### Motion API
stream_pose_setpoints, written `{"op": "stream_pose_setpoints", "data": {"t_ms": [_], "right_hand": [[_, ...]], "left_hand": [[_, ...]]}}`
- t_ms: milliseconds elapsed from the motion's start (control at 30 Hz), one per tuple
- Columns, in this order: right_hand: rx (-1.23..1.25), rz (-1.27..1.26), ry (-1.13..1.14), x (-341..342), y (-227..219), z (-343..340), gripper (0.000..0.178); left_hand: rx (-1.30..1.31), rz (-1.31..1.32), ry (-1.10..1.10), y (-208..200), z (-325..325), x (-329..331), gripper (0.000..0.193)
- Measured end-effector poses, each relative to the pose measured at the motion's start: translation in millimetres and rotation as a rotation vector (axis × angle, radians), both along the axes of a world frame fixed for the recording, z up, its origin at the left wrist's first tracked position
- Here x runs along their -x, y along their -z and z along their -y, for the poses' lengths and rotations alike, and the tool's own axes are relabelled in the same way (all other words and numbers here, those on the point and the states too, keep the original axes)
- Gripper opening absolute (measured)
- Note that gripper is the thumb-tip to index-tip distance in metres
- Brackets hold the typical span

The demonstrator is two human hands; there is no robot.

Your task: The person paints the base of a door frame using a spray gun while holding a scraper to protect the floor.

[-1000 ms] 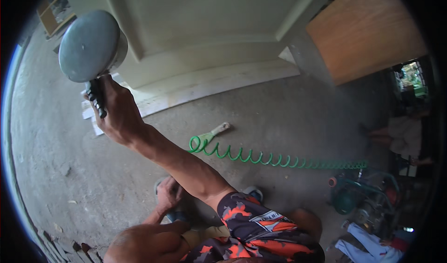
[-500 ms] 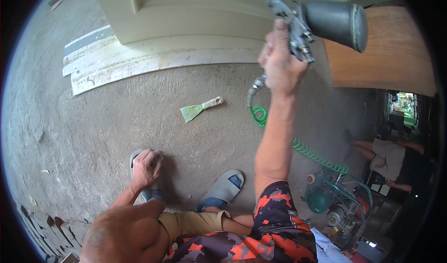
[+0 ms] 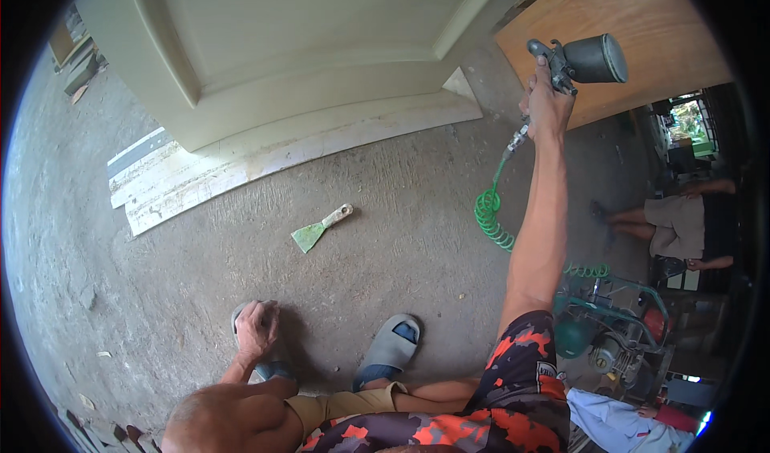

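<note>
My right hand (image 3: pixel 550 109) is stretched far out at the upper right, closed around a metal spray gun (image 3: pixel 556 66). A dark grey cup (image 3: pixel 594 59) sits on the gun, tilted sideways to the right. From the gun's handle a coiled green air hose (image 3: pixel 491 212) hangs down. Left of the gun, apart from it, stands a beige-grey panelled door (image 3: pixel 297 28). My left hand (image 3: pixel 257 329) hangs low above my left slipper, its fingers curled and nothing seen in them.
White boards (image 3: pixel 241 172) lie along the door's lower edge. A putty knife (image 3: pixel 321 227) lies on the concrete floor. A brown wooden board (image 3: pixel 634 20) is behind the gun. At right are a green air compressor (image 3: pixel 573 337) and a person in shorts (image 3: pixel 675 224).
My right hand has swung right with the spray gun, off the door and in front of the brown board. The view has shifted, showing more of the door. My left hand stays low, fingers curled.
</note>
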State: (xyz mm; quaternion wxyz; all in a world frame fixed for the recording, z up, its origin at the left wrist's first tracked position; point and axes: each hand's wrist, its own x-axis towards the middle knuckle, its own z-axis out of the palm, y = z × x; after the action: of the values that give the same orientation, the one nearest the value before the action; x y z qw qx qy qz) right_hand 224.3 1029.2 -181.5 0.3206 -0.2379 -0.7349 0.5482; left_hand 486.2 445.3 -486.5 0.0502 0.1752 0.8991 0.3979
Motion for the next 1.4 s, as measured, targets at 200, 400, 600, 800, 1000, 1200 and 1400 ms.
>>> {"op": "stream_pose_setpoints", "data": {"t_ms": [200,400,600,800,1000,1200,1400], "right_hand": [[-0.373,-0.028,0.097,3.9,5.1,5.9,0.031],[-0.548,0.131,-0.017,-6.4,11.0,65.9,0.032],[-0.701,0.24,-0.126,-24.6,36.8,91.2,0.027],[-0.782,0.334,-0.194,-11.0,74.9,98.7,0.031],[-0.787,0.444,-0.182,13.3,82.6,81.9,0.035],[-0.847,0.286,-0.131,32.6,6.0,74.9,0.036],[-0.954,0.165,-0.061,50.7,-101.7,88.4,0.035]], "left_hand": [[0.042,0.053,-0.014,-1.6,0.7,-0.1,0.016],[0.007,0.069,-0.024,3.9,7.1,-1.8,0.017],[-0.012,0.075,-0.026,1.8,5.8,1.0,0.016],[-0.044,0.05,-0.013,1.6,7.1,1.8,0.016],[-0.052,0.047,-0.011,3.4,7.9,0.2,0.016],[-0.078,0.045,-0.017,-2.2,7.2,2.2,0.016],[-0.072,0.037,-0.021,-0.4,8.9,-0.9,0.016]]}}
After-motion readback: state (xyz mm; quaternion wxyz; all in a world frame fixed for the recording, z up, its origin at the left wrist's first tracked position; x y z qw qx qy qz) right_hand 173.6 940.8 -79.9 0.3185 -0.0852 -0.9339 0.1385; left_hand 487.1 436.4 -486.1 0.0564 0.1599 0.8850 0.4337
